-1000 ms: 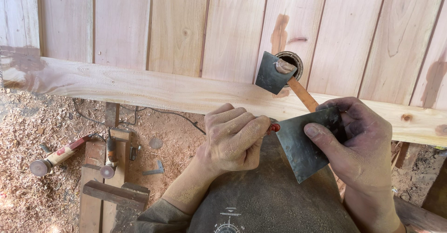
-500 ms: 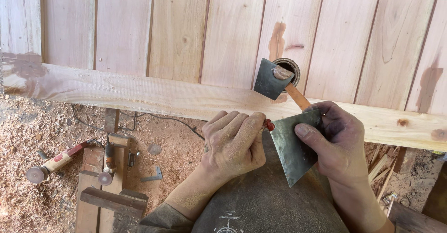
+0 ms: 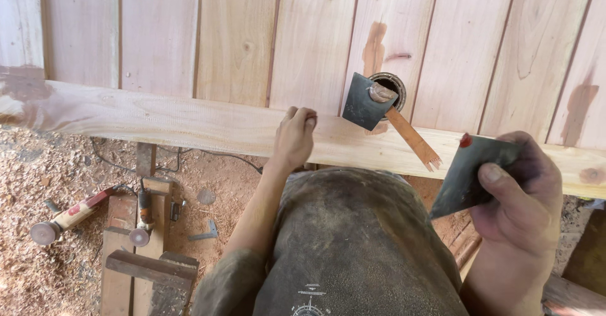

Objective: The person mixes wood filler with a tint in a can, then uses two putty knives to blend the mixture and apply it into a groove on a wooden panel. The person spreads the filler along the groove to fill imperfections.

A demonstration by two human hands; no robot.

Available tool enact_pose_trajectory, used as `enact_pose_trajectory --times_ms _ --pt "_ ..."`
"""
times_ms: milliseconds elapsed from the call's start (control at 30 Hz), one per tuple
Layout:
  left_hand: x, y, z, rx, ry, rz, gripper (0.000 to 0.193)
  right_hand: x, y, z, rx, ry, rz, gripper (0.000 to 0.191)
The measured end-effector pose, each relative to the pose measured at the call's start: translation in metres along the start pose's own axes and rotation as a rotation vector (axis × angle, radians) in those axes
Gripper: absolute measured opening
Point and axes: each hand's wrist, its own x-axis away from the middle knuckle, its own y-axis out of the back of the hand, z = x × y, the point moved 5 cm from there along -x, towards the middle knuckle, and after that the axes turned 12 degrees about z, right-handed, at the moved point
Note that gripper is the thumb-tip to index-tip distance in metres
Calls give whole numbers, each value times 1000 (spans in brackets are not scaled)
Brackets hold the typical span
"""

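the right hand (image 3: 521,205) is clamped on a dark scraper blade (image 3: 468,174), thumb pressed flat across its face and fingers curled behind, with a small dab of red filler (image 3: 466,141) riding on the blade's upper corner. the left hand (image 3: 295,138) holds nothing: its fingers are bent together and the fingertips rest on the top edge of the long pale plank (image 3: 189,123) that runs across the boarded wall (image 3: 252,32). taking that plank as the landmark, the held blade hangs just below and in front of its right end, not touching the wood. a second dark blade (image 3: 363,102) leans above the plank beside a round hole (image 3: 388,85) in the wall, with a flat wooden stick (image 3: 410,136) slanting down from it across the plank's face. judged from this, spreading the filler well would call for keeping the blade tilted so the dab does not slide off, and for laying the edge at a low angle while the free hand steadies the plank. the blade looks thin, stiff and dull grey, roughly four-sided, smeared from use. below the plank's left part, on the sawdust-strewn ground (image 3: 38,164), lie an angle grinder (image 3: 66,218) and some stacked wood offcuts (image 3: 142,259).
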Motion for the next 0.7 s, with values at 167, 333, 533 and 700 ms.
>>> enact_pose_trajectory --times_ms 167,333,533,700 --pt "-21 -13 34 107 67 12 25 23 17 -2 -70 9 -68 20" --pt "-24 -18 46 95 286 88 41 32 33 -6 -144 -45 -24 33" --pt "-8 -14 23 -66 387 -328 38 9 73 28 -214 -80 147 32" --pt "-1 -85 -21 719 354 -254 29 -13 95 50 -384 -43 264 44"
